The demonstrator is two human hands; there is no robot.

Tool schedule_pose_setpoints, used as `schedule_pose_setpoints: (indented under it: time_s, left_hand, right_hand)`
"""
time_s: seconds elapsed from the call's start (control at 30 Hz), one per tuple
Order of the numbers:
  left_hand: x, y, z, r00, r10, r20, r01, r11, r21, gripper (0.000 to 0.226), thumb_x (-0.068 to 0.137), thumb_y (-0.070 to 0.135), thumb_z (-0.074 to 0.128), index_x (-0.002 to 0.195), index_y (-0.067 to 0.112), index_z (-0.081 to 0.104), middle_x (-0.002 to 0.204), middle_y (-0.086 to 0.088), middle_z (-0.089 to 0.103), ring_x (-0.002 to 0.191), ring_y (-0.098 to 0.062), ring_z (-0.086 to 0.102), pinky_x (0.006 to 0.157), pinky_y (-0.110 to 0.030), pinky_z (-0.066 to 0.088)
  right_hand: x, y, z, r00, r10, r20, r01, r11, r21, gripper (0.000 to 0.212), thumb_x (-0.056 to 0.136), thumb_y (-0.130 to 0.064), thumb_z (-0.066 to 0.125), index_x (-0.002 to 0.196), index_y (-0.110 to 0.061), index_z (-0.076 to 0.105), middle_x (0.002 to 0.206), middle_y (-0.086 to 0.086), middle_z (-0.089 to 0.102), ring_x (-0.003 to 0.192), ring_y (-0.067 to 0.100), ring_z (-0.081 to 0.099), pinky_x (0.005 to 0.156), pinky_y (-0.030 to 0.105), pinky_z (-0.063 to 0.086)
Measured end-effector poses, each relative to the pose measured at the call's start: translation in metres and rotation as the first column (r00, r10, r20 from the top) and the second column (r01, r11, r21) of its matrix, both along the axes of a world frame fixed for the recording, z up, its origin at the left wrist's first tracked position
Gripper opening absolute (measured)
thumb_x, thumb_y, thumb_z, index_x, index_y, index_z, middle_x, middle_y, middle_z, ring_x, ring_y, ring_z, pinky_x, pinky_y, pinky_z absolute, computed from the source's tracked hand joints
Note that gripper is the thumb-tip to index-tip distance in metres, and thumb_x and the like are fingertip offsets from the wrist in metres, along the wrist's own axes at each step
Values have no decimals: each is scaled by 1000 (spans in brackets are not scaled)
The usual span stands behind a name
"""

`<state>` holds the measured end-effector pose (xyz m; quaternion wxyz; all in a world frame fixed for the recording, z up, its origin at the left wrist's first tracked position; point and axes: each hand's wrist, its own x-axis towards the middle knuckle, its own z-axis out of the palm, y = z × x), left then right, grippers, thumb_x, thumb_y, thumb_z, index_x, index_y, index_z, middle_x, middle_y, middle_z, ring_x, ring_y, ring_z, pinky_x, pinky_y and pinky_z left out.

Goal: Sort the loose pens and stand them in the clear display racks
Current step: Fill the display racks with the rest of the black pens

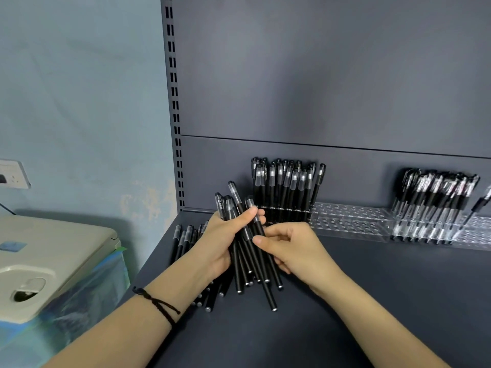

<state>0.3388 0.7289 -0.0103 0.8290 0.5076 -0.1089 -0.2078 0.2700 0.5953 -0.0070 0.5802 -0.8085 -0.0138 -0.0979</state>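
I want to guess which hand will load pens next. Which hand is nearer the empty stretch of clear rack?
Right. The right hand sits just left of and in front of the empty rack section; the left hand is farther left. Both hold the pen bundle.

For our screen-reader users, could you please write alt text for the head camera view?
The left hand grips a bundle of black pens while the right hand pinches it lower down. Behind, clear racks on the dark shelf hold standing pens.

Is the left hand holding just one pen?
No, the left hand grips a bundle of several black pens, fanned out above and below it.
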Motion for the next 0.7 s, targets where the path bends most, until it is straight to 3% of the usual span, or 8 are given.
schedule_pose_setpoints:
  time_s: [0.13,0.27,0.33,0.47,0.5,0.57,0.63,0.7]
  left_hand:
    - [-4,-4,2,995,-20,94,14,998,63,29,73,28,74,88,6,61,71,-3,64,63,-16,65,59,-27,55]
    - [-4,-5,7,976,30,217,-57,991,123,20,82,16,73,80,7,56,64,-4,58,56,-15,59,56,-28,51]
    - [-6,-7,12,969,52,240,-73,994,77,17,85,7,69,73,8,56,60,-5,56,55,-15,57,56,-25,51]
    - [-4,-10,26,952,105,287,-105,994,-16,21,87,-1,66,78,10,50,58,-4,52,52,-15,50,53,-26,47]
    - [-2,-11,30,952,127,278,-121,992,-41,21,87,-2,65,80,10,49,59,-4,51,51,-14,49,51,-25,46]
    - [3,-13,37,957,178,230,-159,982,-99,20,87,-3,65,88,8,49,60,-4,50,49,-13,48,47,-22,45]
    - [8,-17,38,958,218,188,-195,972,-134,23,86,-2,66,96,8,47,59,-3,51,48,-12,48,46,-21,44]
    - [13,-20,32,950,264,165,-244,961,-134,26,85,1,67,99,9,47,59,-2,52,47,-12,50,45,-21,44]
  right_hand:
    - [-3,2,1,1000,-14,14,14,999,-44,13,82,-22,76,77,-13,68,48,-1,53,36,11,42,39,22,37]
    - [-8,0,14,999,44,-12,-45,994,-99,36,81,-47,69,74,-12,61,52,2,58,40,16,46,40,23,38]
    - [-9,-5,24,1000,26,-9,-26,999,-20,47,82,-57,54,75,-10,59,61,3,61,45,16,49,39,22,37]
    - [-9,-19,35,994,-102,-42,109,965,239,46,96,-51,44,77,-10,53,68,8,59,48,16,49,40,24,35]
    - [-11,-21,37,994,-90,-59,100,974,205,46,94,-53,46,76,-10,53,66,7,59,49,15,48,40,25,34]
    - [-18,-23,37,992,1,-126,-7,999,-53,49,85,-59,55,75,-11,57,57,-1,58,47,12,46,42,23,32]
    - [-24,-16,32,970,100,-221,-162,946,-279,45,79,-58,66,77,-13,63,54,-9,60,46,6,46,43,20,33]
    - [-23,-8,23,954,140,-264,-229,910,-346,38,74,-52,75,80,-16,66,62,-9,64,50,5,50,48,20,39]
